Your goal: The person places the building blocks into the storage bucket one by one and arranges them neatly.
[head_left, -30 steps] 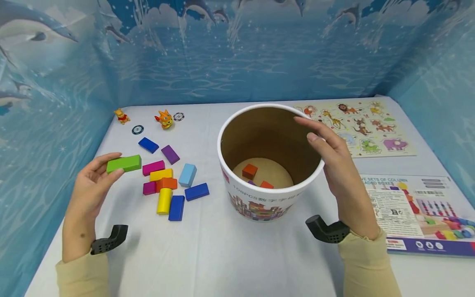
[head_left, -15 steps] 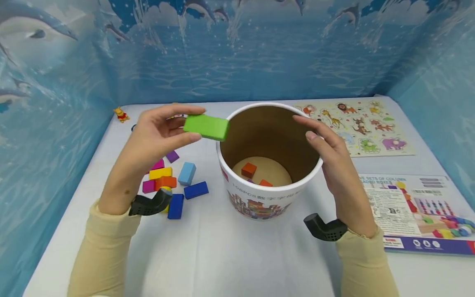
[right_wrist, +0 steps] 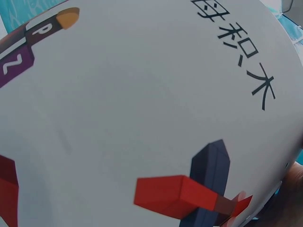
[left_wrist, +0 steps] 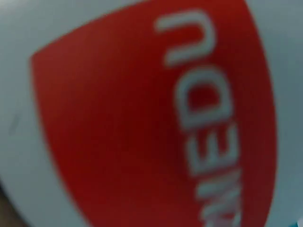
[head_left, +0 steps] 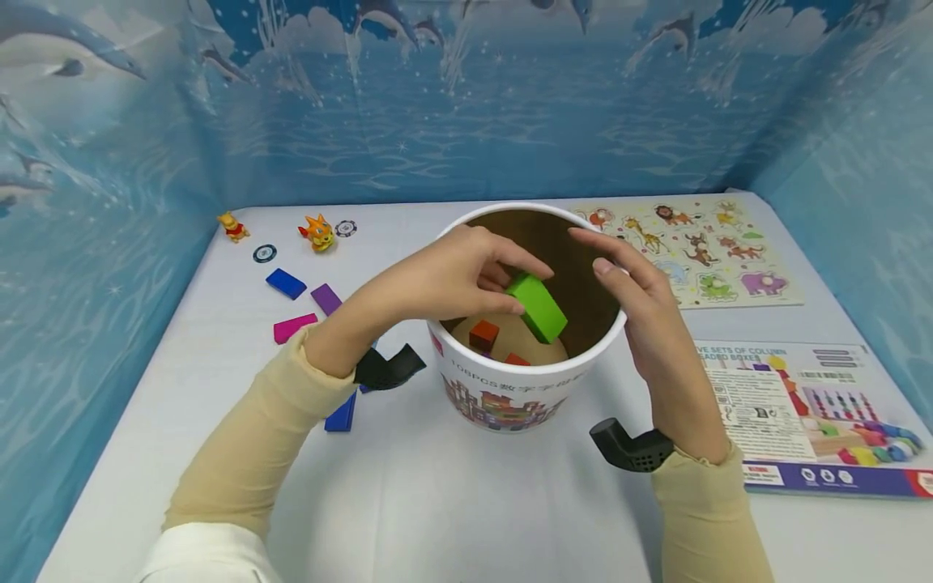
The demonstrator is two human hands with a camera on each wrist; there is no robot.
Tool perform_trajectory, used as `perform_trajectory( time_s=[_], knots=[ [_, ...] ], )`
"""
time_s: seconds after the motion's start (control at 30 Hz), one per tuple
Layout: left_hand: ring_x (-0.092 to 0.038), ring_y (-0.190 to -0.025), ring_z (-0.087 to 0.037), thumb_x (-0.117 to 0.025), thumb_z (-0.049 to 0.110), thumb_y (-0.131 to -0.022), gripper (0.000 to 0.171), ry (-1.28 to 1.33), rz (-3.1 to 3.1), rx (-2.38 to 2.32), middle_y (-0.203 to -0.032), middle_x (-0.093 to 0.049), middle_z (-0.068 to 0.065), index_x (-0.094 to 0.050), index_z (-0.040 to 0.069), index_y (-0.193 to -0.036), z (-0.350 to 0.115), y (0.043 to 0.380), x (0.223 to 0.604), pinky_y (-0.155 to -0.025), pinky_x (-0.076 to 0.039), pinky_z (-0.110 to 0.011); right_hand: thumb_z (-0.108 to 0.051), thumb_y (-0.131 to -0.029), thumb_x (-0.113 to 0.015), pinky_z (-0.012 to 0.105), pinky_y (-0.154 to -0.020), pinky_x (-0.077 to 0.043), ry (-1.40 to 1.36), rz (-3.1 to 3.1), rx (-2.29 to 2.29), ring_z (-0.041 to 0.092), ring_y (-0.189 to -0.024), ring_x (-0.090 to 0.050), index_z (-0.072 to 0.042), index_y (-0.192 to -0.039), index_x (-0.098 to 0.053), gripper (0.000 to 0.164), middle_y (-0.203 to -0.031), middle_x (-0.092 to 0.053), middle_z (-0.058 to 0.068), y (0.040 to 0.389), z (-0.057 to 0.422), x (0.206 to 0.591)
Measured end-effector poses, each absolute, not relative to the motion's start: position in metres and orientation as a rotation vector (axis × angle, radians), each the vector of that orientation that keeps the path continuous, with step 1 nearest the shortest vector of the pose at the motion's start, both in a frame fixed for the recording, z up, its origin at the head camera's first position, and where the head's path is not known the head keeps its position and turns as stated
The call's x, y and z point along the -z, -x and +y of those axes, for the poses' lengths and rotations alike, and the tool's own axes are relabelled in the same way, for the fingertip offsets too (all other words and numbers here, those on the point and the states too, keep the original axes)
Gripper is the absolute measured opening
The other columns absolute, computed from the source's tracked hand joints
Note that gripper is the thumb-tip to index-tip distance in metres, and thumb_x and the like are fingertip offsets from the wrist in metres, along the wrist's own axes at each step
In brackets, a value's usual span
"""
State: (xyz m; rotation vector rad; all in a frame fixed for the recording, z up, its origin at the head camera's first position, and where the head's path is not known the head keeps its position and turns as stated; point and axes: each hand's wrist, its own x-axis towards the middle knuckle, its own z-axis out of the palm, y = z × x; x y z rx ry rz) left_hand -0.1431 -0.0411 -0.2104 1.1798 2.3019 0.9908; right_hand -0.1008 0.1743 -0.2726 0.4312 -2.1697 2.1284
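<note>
Over the mouth of a large white bucket (head_left: 521,389), my left hand (head_left: 466,275) pinches a green rectangular block (head_left: 541,309) between thumb and fingers. The block tilts down toward the bucket's inside. Deeper in lie an orange block (head_left: 484,334) and part of another orange one. At the bucket's right rim rests my right hand (head_left: 641,300), its thumb and index finger extended over the opening; its other fingers are hidden. Close up, the left wrist view has a blurred red label (left_wrist: 132,123), and the right wrist view has the printed bucket wall (right_wrist: 109,113).
Left of the bucket lie a blue block (head_left: 286,283), a purple block (head_left: 325,298) and a pink block (head_left: 295,327); my left forearm covers others. Two small figurines (head_left: 317,233) and two round chips (head_left: 265,253) stand behind. An animal puzzle board (head_left: 700,283) and a printed box (head_left: 773,413) lie right.
My left hand has carried the green block rightward from the table's left side to over the bucket, tilting it down. The right hand has stayed at the rim.
</note>
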Motion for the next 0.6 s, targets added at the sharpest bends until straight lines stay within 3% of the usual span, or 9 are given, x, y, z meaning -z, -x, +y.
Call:
perform_trajectory(
  time_s=[0.37, 0.6],
  knots=[
    [-0.060, -0.092, -0.003, -0.066, 0.011, -0.080, 0.041, -1.199, 2.237, -0.838, -0.117, -0.057, 0.000, -0.056, 0.009, -0.120, -0.014, 0.136, 0.216, -0.077, -0.046, -0.013, -0.016, -0.093, -0.042, 0.033, -0.088, -0.038, -0.437, -2.133, -2.166, 0.028, -0.116, -0.038, -0.011, -0.128, -0.048, 0.035, -0.130, -0.042, 0.006, 0.101, 0.174, 0.272],
    [-0.054, -0.105, -0.008, -0.063, 0.009, -0.082, 0.042, -1.226, 2.318, -1.377, -0.121, -0.054, -0.002, -0.053, 0.007, -0.122, -0.065, 0.112, 0.196, -0.086, -0.045, -0.022, -0.017, -0.093, -0.043, 0.034, -0.087, -0.037, -0.434, -2.149, -2.157, 0.024, -0.117, -0.037, -0.012, -0.128, -0.048, 0.035, -0.130, -0.042, 0.005, 0.101, 0.174, 0.271]
  ],
)
